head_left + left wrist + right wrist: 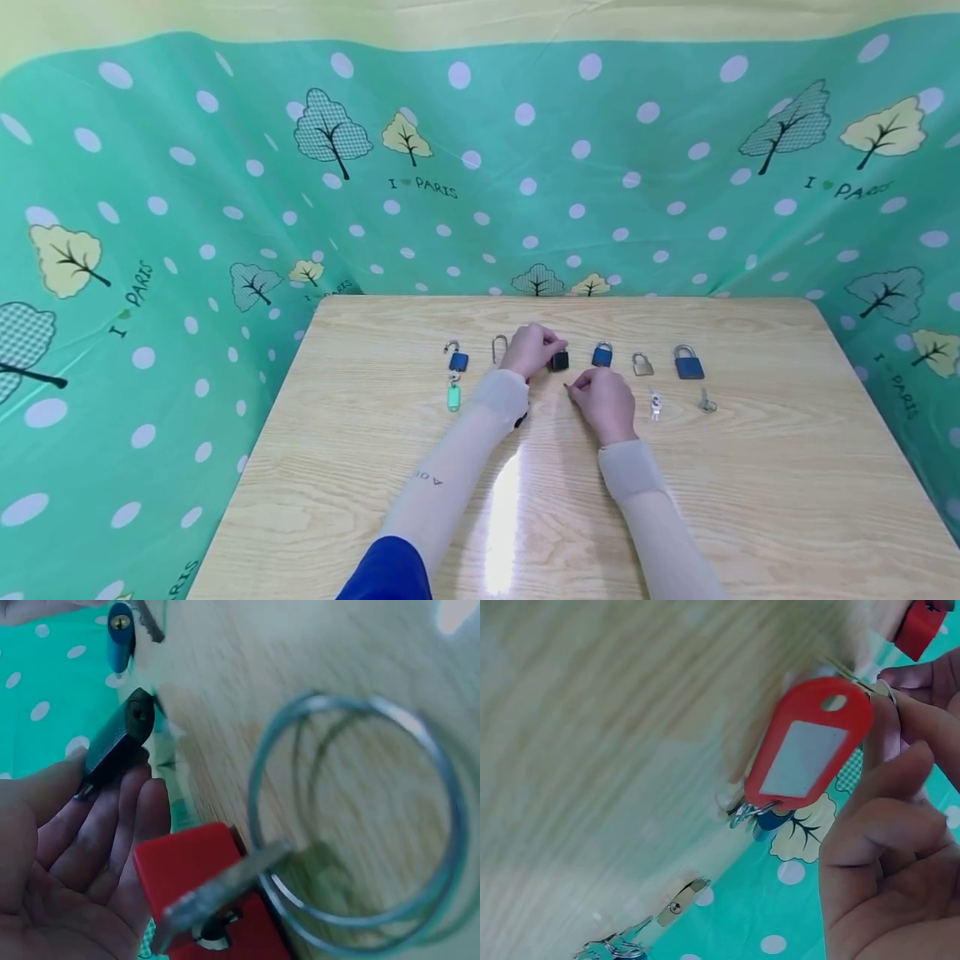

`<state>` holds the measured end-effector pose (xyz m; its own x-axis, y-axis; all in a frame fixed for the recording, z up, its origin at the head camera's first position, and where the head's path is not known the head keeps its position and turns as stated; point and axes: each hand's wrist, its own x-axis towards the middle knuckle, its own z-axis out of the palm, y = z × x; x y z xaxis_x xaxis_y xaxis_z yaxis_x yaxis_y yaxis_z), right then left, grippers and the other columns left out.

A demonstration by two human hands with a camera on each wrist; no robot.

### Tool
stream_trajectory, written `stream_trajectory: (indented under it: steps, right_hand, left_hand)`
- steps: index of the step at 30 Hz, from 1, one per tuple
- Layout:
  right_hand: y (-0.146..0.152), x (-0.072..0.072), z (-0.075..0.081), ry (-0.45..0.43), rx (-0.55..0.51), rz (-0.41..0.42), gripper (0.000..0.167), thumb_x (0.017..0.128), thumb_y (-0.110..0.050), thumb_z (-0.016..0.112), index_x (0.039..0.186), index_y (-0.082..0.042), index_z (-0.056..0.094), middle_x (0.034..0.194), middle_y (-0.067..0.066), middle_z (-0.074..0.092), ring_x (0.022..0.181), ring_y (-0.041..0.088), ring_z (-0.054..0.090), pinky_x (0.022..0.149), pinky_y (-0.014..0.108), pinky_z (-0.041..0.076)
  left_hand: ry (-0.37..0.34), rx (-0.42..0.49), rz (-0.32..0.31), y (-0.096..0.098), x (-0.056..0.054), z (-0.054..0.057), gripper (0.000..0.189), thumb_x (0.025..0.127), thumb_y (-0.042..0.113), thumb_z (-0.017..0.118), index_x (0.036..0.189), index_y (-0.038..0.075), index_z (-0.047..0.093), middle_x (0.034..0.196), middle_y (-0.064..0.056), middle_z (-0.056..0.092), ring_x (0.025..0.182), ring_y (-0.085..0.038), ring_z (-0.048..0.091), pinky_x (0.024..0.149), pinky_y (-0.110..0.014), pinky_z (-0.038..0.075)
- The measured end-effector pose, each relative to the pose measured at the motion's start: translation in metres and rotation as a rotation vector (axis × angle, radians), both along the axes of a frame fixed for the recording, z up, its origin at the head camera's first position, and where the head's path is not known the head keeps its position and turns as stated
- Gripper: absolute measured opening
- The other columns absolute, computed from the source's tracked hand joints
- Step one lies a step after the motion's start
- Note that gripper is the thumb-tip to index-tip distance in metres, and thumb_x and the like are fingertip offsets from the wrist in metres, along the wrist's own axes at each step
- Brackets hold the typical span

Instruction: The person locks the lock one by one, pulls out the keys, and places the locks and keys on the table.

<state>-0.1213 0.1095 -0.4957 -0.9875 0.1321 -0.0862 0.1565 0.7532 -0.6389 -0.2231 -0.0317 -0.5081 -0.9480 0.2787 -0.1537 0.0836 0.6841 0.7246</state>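
Note:
My left hand (534,350) pinches the shackle end of a small black padlock (559,362), close to the tabletop. The lock's keyhole end (140,712) faces the right hand in the left wrist view. Just to the right, my right hand (606,404) pinches a key (567,386), its tip pointing toward the black padlock with a gap between. From the key's ring hangs a red tag (810,742) with a white label. A red padlock (191,862) with a key and large ring (454,825) in it lies under my left wrist, mostly hidden in the head view.
Left on the wooden table (322,500) are a blue padlock (458,362) with a green tag (453,397) and a long shackle (495,348). To the right stand another blue padlock (602,355), a silver padlock (642,364), a large blue padlock (688,364) and loose keys (656,405).

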Motion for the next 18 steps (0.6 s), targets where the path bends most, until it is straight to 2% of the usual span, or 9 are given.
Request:
stream_trajectory:
  steps: [5,8,12,18]
  right_hand:
    - [-0.0050,-0.0026,-0.0023,0.013,0.094,0.007,0.014,0.092,-0.014,0.083,0.082,-0.004,0.080,0.082,0.011,0.076,0.068,0.027,0.068,0.062,0.046,0.056]
    - [-0.0058,-0.0030,-0.0035,0.032,0.147,0.012,0.016,0.093,-0.015,0.082,0.080,-0.005,0.080,0.078,0.010,0.075,0.064,0.026,0.066,0.058,0.045,0.054]
    - [-0.0060,-0.0037,-0.0046,0.039,0.174,0.024,0.020,0.093,-0.015,0.082,0.075,-0.007,0.079,0.071,0.006,0.072,0.061,0.024,0.062,0.055,0.044,0.052]
    - [-0.0073,-0.0044,-0.0081,0.014,0.168,0.042,0.020,0.090,-0.013,0.084,0.073,-0.007,0.076,0.068,0.004,0.068,0.060,0.022,0.060,0.055,0.041,0.051]
  left_hand:
    - [0.011,-0.019,0.004,0.0013,-0.0036,-0.0021,0.023,0.105,0.030,0.069,0.098,0.013,0.084,0.083,0.007,0.073,0.067,-0.010,0.058,0.064,-0.025,0.048]
    - [0.070,-0.094,-0.005,0.0032,-0.0054,-0.0039,0.027,0.105,0.031,0.069,0.090,0.015,0.083,0.078,0.008,0.070,0.068,-0.010,0.057,0.066,-0.025,0.048]
    - [0.127,-0.186,-0.001,0.0045,-0.0071,-0.0045,0.027,0.104,0.033,0.071,0.085,0.018,0.082,0.082,0.008,0.070,0.074,-0.010,0.060,0.073,-0.027,0.050]
    - [0.112,-0.208,0.004,0.0031,-0.0058,-0.0023,0.027,0.104,0.034,0.070,0.087,0.017,0.082,0.086,0.006,0.073,0.077,-0.011,0.063,0.075,-0.028,0.052]
